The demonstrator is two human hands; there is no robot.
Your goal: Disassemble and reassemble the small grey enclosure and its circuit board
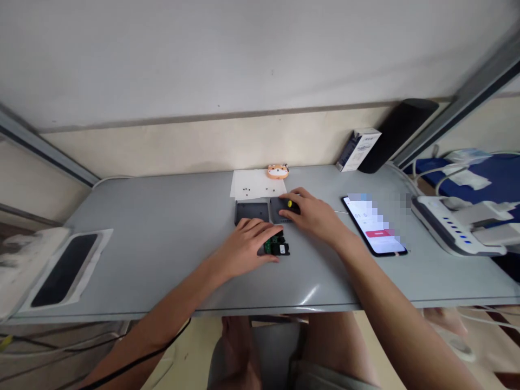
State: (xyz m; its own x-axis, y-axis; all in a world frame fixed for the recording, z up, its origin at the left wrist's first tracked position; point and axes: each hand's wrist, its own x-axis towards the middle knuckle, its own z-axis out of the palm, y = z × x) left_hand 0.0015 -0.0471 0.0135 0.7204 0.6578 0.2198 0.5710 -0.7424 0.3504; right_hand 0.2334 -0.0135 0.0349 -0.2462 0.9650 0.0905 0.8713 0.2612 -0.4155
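Note:
My left hand (247,244) lies over a green circuit board (268,245) with black parts, fingers across its top and thumb along its near side. Much of the board is hidden under the palm. In my right hand (311,211) is a black screwdriver (293,206) with a yellow end, pinched between thumb and fingers; its tip is out of sight. Those fingers also rest at a dark grey case half (278,206). To its left sits an open, tray-like dark grey case half (252,209), just beyond my left fingers.
Several small dark screws lie on a white paper sheet (254,181), near an orange animal-faced case (277,171). A lit phone (374,225) and a power strip (442,225) are at right. Behind them stand a carton (358,149) and a black cylinder (398,135). A dark flat device (65,270) lies left.

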